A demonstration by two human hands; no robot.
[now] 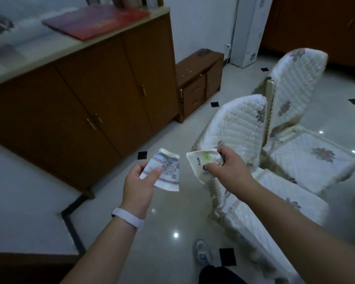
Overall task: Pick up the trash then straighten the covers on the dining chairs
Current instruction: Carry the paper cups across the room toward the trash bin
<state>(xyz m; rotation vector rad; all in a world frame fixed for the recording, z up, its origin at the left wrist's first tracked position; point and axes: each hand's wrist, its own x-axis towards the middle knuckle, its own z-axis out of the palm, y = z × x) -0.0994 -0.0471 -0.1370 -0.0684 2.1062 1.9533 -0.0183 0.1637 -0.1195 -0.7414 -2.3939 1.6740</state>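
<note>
My left hand [138, 185] grips a flattened paper wrapper with a blue-grey round pattern [168, 173], held above the floor. My right hand [228, 167] pinches a second crumpled wrapper with a green mark [201, 162], just in front of the near dining chair. That near chair [242, 128] wears a white quilted cover that sags and bunches around its back. Behind it to the right stands a second covered chair [295, 78] with purple flower prints, its seat cushion [312, 160] in view.
A long brown sideboard [86, 95] with a light top runs along the left, a red folder [94, 21] lying on it. A low brown cabinet [201, 78] stands beyond it. A white tall appliance [250, 29] is at the back. My shoe [202, 254] rests on the glossy tiled floor.
</note>
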